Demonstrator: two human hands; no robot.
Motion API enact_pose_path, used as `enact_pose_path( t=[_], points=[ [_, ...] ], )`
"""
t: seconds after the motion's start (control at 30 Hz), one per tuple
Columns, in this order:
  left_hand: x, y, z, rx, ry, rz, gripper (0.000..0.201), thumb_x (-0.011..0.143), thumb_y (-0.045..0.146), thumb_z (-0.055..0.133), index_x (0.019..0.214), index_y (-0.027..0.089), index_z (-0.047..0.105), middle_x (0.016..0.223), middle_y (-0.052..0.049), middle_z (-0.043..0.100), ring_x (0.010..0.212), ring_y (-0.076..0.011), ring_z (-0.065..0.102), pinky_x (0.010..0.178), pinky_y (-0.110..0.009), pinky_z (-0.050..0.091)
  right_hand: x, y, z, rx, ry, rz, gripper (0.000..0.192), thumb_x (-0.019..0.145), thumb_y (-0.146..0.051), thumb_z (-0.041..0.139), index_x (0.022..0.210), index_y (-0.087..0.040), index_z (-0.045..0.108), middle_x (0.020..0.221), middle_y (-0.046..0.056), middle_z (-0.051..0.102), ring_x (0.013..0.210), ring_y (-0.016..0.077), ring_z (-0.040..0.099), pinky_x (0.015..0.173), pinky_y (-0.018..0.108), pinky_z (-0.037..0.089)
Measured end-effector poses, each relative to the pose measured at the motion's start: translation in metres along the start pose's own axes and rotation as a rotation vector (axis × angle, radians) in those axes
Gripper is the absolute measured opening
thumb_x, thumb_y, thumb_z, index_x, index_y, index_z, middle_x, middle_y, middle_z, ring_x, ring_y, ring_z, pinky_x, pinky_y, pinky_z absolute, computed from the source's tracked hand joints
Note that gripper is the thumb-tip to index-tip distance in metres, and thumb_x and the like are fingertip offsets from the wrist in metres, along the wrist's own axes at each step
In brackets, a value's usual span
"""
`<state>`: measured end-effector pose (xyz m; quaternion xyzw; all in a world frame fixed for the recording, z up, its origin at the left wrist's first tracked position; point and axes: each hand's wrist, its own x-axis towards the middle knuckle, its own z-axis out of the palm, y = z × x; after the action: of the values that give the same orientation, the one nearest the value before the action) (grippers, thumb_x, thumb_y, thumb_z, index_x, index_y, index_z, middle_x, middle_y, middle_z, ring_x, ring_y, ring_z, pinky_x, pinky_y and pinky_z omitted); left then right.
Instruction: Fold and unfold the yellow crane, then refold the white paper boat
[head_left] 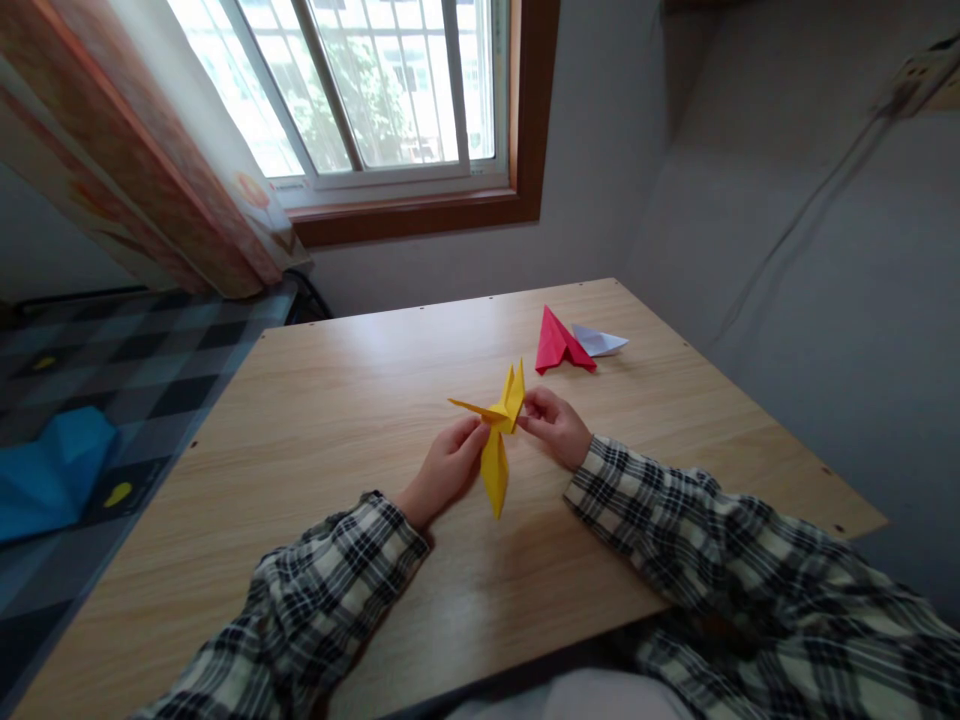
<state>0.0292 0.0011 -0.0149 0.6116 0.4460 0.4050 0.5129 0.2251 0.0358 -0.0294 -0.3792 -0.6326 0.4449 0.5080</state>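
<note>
A yellow folded-paper figure (495, 470), with long pointed flaps, is held up over the wooden table (360, 380). My left hand (450, 460) is closed on its near left side, fingers pinched around the middle fold. At its right side, my right hand (556, 425) pinches the upright part by the edge. One flap points left, one hangs down, and two narrow points stick up. The fingertips behind the paper are partly hidden.
A red folded-paper piece (559, 342) and a white folded-paper piece (600, 341) lie together toward the table's far right. Blue paper (64, 465) rests on the checked surface (150, 350) at left. A window (390, 90) and a curtain (150, 140) are behind.
</note>
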Motion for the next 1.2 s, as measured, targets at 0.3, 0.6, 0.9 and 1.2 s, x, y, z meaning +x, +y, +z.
enact_pose_path(
  t=[0.3,0.6,0.9,1.2],
  points=[
    [0.001,0.001,0.003,-0.108,0.048,-0.053,0.043,0.083,0.054,0.064,0.098,0.015,0.072,0.097,-0.009,0.072,0.082,-0.0215,0.061,0.072,-0.031,0.049,-0.01,-0.011,0.005,-0.12,0.014,-0.204,0.025,0.081,-0.03,0.065,0.105,-0.024,0.059,0.085,0.001,0.054,0.076,0.0163,0.049,0.07,0.033,0.044],
    [0.002,-0.001,0.004,-0.182,0.1,-0.105,0.041,0.078,0.053,0.07,0.094,0.016,0.073,0.094,-0.008,0.072,0.08,-0.0206,0.062,0.073,-0.032,0.049,-0.012,-0.02,0.005,-0.213,-0.037,-0.302,0.014,0.087,-0.034,0.061,0.097,-0.024,0.06,0.083,0.002,0.052,0.074,0.0168,0.048,0.067,0.033,0.045],
    [0.004,-0.008,0.003,-0.248,0.062,-0.126,0.037,0.08,0.046,0.069,0.097,0.014,0.072,0.099,-0.009,0.072,0.087,-0.0217,0.063,0.08,-0.033,0.05,-0.014,-0.013,0.007,-0.118,-0.088,-0.225,0.021,0.089,-0.038,0.06,0.103,-0.023,0.058,0.082,0.001,0.052,0.071,0.0152,0.049,0.067,0.032,0.045],
    [0.007,-0.011,0.004,-0.313,0.086,-0.087,0.029,0.078,0.039,0.072,0.094,0.015,0.073,0.103,-0.008,0.072,0.091,-0.0228,0.063,0.089,-0.038,0.048,-0.015,-0.013,0.008,-0.13,-0.106,-0.325,0.014,0.091,-0.033,0.059,0.099,-0.023,0.062,0.085,0.002,0.054,0.071,0.0141,0.05,0.067,0.03,0.046]
  ],
)
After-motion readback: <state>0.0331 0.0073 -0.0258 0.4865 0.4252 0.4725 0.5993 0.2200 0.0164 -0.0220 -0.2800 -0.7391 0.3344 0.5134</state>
